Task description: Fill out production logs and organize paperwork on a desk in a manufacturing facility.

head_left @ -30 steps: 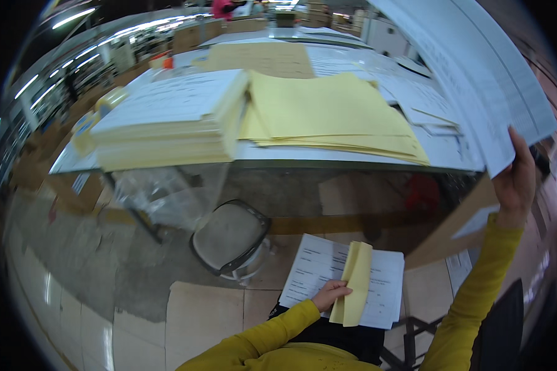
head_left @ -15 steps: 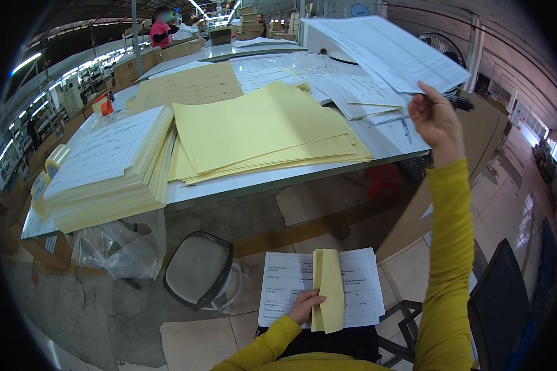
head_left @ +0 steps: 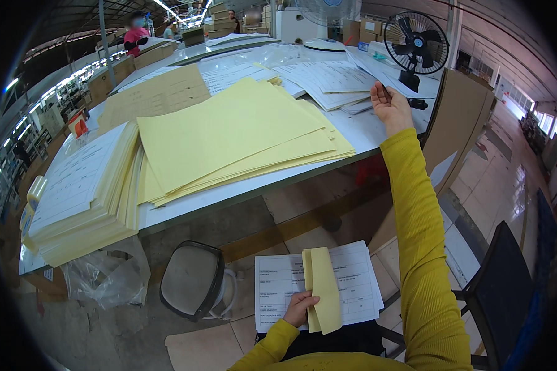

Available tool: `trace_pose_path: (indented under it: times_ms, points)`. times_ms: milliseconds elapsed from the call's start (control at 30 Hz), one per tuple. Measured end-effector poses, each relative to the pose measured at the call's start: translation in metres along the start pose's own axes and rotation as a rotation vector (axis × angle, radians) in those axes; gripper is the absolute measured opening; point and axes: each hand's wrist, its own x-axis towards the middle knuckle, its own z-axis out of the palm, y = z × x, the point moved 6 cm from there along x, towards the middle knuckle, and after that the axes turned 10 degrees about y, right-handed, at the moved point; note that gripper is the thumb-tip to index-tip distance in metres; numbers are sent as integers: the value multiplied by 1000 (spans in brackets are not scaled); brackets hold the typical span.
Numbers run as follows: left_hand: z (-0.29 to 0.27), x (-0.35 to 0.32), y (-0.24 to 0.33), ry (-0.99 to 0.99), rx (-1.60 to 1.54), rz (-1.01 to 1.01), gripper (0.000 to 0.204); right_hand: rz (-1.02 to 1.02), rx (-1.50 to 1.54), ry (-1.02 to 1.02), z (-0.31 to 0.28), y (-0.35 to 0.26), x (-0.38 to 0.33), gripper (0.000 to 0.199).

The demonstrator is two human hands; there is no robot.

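Observation:
My left hand (head_left: 301, 308) is closed on a folded yellow paper strip (head_left: 323, 290), pressing it over printed white sheets (head_left: 272, 281) on my lap. My right hand (head_left: 391, 106) is stretched out to the table's right end, palm up with its fingers curled. A slim dark thing shows between those fingers, too small to name. Beside them lie loose printed papers (head_left: 331, 79) and a white sheet whose edge reaches toward my fingertips. Large yellow sheets (head_left: 229, 133) cover the middle of the table, next to a tall stack of paper (head_left: 83, 179) at the left.
A black fan (head_left: 418, 43) stands past my right hand. Cardboard (head_left: 461, 123) rises along the table's right end. A grey-seated stool (head_left: 193, 278) and a hanging plastic bag (head_left: 111, 275) are below the front edge. A dark chair (head_left: 501, 278) stands at my right. People are farther back.
My right hand has come down and left; the white sheets it held up are now down among the table papers. My view has shifted right. The left hand keeps its hold.

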Motion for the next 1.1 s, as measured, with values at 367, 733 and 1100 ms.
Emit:
trace_pose_path:
  times_ms: [367, 733, 1100]
  points:
    - [1, -3, 4, 15, -8, -19, 28, 7, 30, 42, -18, 1, -11, 12]
    - [0, -2, 3, 8, -21, -18, 27, 67, 3, -14, 5, 4, -16, 6]
    - [0, 16, -2, 73, -85, -112, 29, 115, 18, -1, 60, 22, 73, 22]
